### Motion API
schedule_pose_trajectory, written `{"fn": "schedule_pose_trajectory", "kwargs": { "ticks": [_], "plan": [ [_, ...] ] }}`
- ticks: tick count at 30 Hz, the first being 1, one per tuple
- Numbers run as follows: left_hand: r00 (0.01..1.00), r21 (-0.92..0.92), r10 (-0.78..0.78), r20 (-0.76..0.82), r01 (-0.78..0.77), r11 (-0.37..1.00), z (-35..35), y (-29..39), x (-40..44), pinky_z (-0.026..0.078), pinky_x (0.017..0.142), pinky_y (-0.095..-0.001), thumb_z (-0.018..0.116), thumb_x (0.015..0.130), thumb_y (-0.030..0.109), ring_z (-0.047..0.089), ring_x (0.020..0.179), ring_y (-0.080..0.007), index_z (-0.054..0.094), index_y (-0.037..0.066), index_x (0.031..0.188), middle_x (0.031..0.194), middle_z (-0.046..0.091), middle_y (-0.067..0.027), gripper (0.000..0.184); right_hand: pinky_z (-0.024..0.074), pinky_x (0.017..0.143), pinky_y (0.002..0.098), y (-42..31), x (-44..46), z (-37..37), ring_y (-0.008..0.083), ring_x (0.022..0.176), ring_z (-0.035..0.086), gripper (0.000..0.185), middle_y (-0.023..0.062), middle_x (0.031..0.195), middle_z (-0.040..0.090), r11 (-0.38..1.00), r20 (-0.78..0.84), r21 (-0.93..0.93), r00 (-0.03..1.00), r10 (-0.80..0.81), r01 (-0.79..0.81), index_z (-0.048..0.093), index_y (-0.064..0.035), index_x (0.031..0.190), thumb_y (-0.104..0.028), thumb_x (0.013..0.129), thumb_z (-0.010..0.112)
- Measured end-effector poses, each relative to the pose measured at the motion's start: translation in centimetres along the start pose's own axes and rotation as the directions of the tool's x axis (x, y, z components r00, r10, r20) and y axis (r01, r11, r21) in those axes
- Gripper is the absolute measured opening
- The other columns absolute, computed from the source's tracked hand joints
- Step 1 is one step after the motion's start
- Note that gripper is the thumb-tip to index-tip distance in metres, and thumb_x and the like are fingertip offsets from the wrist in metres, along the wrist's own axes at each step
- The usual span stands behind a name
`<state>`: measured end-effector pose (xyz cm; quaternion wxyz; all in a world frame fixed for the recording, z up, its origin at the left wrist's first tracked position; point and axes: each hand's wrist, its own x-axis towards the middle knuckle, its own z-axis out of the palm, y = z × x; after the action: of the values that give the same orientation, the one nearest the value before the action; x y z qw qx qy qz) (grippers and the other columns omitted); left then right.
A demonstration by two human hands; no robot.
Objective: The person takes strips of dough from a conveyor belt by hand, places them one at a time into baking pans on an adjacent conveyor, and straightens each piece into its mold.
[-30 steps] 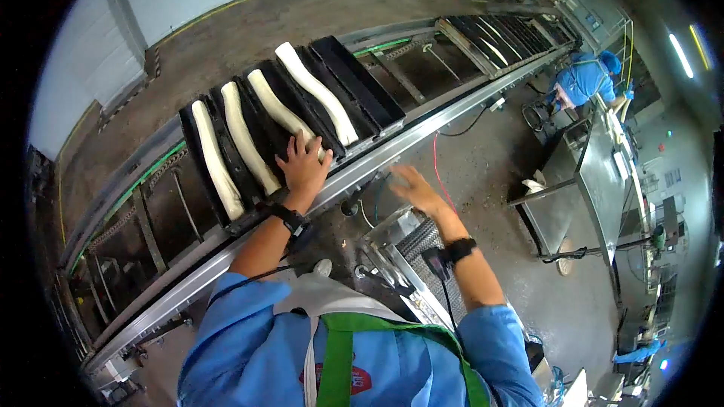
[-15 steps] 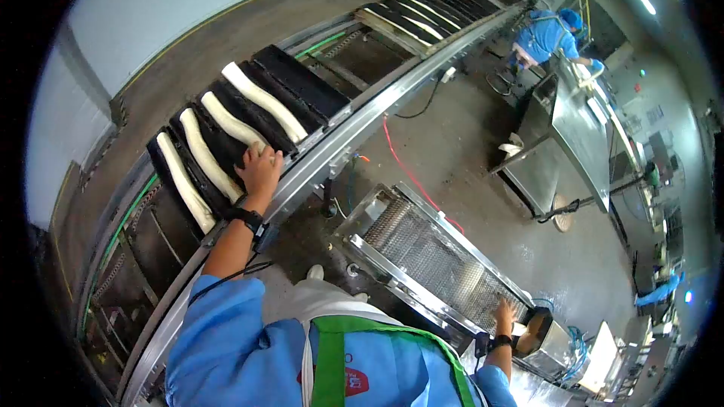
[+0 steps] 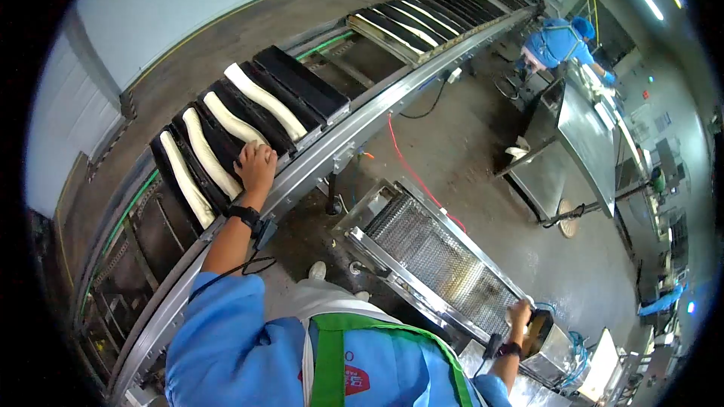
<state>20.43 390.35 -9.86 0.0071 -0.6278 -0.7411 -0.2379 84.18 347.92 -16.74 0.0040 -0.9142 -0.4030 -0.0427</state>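
Observation:
My left hand (image 3: 256,167) rests on the near end of a long pale strip that looks like dough (image 3: 230,117), its fingers laid over it. That strip lies in a black trough-shaped mould (image 3: 290,79), one of several side by side, with similar strips (image 3: 207,152) in the others. Off to the right, my right hand (image 3: 518,318) is at the lower end of a metal mesh belt (image 3: 437,256), beside a metal box (image 3: 547,339). Its fingers are curled; a bit of white shows at them, but what they hold is unclear.
A curved conveyor track (image 3: 377,109) carries the moulds and runs to the far right. A red hose (image 3: 411,169) lies on the wet floor. Beyond stands a steel table (image 3: 584,143), where a person in blue (image 3: 558,45) bends over.
My right hand has shifted slightly right and its fingers have curled in from a spread pose over the belt. My left hand stays on the strip. The view has shifted slightly.

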Motion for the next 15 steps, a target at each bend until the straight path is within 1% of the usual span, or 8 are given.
{"fn": "schedule_pose_trajectory", "kwargs": {
  "ticks": [2,3,4,6,8,10,14,15],
  "plan": [
    [0.998,-0.002,-0.014,-0.057,0.014,1.0,-0.5,0.4,0.2,0.017,0.089,-0.0573,0.047,0.078,0.028,0.029,0.112,-0.0271,0.053,0.016,0.089,0.115,0.039,-0.0052,0.018,0.0449,0.045,0.034,2.1,3.6,-2.9,0.0234,0.055,0.055,0.019,0.0139,0.07,0.054,0.998,0.061,0.04,0.997,0.048,-0.05,0.053,-0.0035,0.078,-0.015,0.063,0.053],
    [0.988,0.045,0.054,-0.146,-0.048,0.998,-1.1,1.0,0.4,0.015,0.09,-0.0552,0.048,0.077,0.027,0.029,0.113,-0.0271,0.053,0.016,0.091,0.116,0.039,-0.006,0.019,0.0424,0.041,0.0302,-1.2,2.9,-8.2,0.019,0.054,0.053,0.019,0.01,0.068,0.053,0.891,0.069,0.434,0.991,0.115,-0.133,0.051,-0.0038,0.081,-0.014,0.064,0.053],
    [0.965,0.095,0.127,-0.23,-0.108,0.99,-1.7,1.6,0.9,0.014,0.091,-0.053,0.049,0.076,0.026,0.028,0.113,-0.0271,0.053,0.016,0.094,0.116,0.039,-0.0068,0.021,0.0398,0.037,0.0264,-5.8,2.6,-15.2,0.0145,0.053,0.051,0.02,0.0061,0.067,0.051,0.629,0.105,0.753,0.979,0.176,-0.193,0.049,-0.0041,0.084,-0.012,0.066,0.052],
    [0.962,0.099,0.175,-0.207,-0.158,0.982,-2.7,3.6,3.0,0.014,0.091,-0.0507,0.052,0.074,0.023,0.033,0.108,-0.0264,0.056,0.014,0.092,0.11,0.044,-0.0078,0.021,0.035,0.043,0.0182,-8.9,5.2,-21.8,0.0053,0.056,0.041,0.012,-0.0031,0.064,0.041,0.55,0.023,0.834,0.999,0.043,-0.043,0.044,-0.0082,0.077,-0.002,0.069,0.05],
    [0.976,0.083,0.217,-0.01,-0.215,0.973,-2.8,5.0,5.9,0.015,0.09,-0.0502,0.049,0.074,0.021,0.038,0.1,-0.0254,0.061,0.013,0.085,0.098,0.052,-0.0085,0.018,0.0328,0.041,0.0169,-16.7,5.5,-29.9,0.0059,0.056,0.043,0.014,-0.0013,0.068,0.044,0.369,-0.071,0.927,0.997,-0.003,0.067,0.043,-0.0073,0.08,-0.005,0.069,0.051],
    [0.98,0.176,0.194,0.045,-0.199,0.964,-1.2,5.3,8.9,0.016,0.088,-0.05,0.048,0.073,0.022,0.039,0.098,-0.0248,0.061,0.014,0.086,0.096,0.054,-0.0083,0.02,0.0336,0.039,0.0168,-22.0,7.0,-34.4,0.0064,0.055,0.045,0.02,0.0014,0.075,0.046,0.203,-0.096,0.973,0.992,-0.079,0.111,0.042,-0.0069,0.083,-0.009,0.067,0.053],
    [0.978,0.329,0.04,0.205,-0.107,0.938,1.3,5.3,12.9,0.018,0.085,-0.0498,0.045,0.072,0.025,0.042,0.093,-0.0247,0.06,0.013,0.087,0.097,0.054,-0.0089,0.024,0.0405,0.038,0.0166,-33.5,9.4,-39.4,0.0086,0.056,0.051,0.029,0.0052,0.082,0.048,0.03,-0.291,0.953,0.941,-0.174,0.301,0.043,-0.0061,0.091,-0.011,0.064,0.052],
    [0.97,0.243,0.018,0.244,-0.079,0.967,0.9,5.5,13.1,0.021,0.083,-0.0468,0.045,0.073,0.022,0.043,0.094,-0.0275,0.061,0.009,0.087,0.091,0.056,-0.0134,0.025,0.0427,0.039,0.0174,-36.1,10.1,-40.4,0.0093,0.058,0.052,0.029,0.0051,0.083,0.048,-0.004,-0.257,0.965,0.936,-0.242,0.264,0.044,-0.0061,0.092,-0.01,0.065,0.051]
  ]
}}
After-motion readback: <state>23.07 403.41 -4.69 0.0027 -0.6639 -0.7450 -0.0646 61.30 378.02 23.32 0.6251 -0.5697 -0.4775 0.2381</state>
